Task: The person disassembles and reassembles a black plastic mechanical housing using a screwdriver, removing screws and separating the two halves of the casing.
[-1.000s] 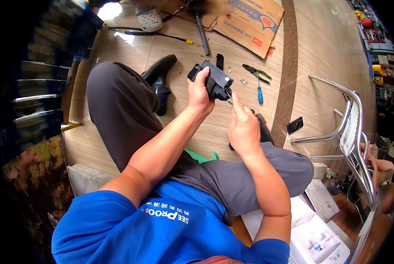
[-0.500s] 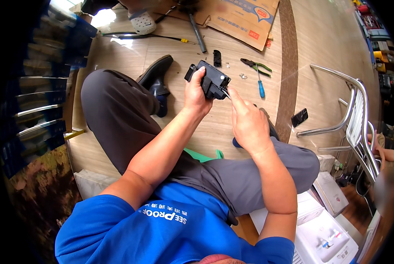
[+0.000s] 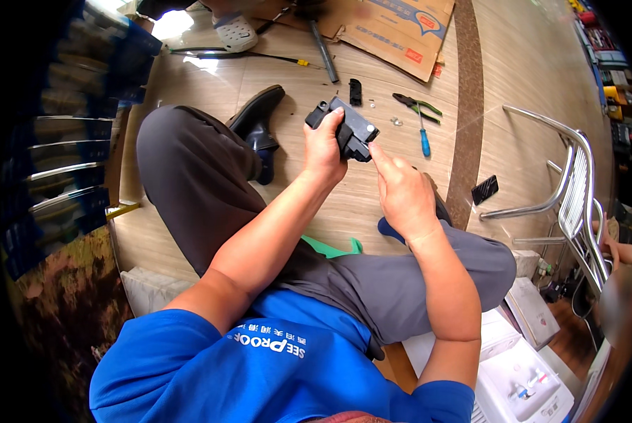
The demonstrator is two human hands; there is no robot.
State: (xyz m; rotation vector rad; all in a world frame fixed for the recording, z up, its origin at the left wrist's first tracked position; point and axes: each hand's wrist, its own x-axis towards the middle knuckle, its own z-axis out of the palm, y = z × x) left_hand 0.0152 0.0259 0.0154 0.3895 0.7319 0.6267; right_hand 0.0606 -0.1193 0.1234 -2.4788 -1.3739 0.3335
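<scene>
A person's left hand [image 3: 323, 148] clamps a black device [image 3: 357, 127] while the right hand [image 3: 407, 199] extends a forefinger to its corner, other fingers curled — whether around anything, impossible to tell.

left hand [image 3: 323, 144] partly hidden behind black device [image 3: 358, 125], cardboard [image 3: 397, 37] cropped

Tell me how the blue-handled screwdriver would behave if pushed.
The screwdriver looks stiff, its shaft thin and straight. Its slim handle may roll on the glossy floor. It could nudge the pliers, its shaft overlapping their handles.
</scene>
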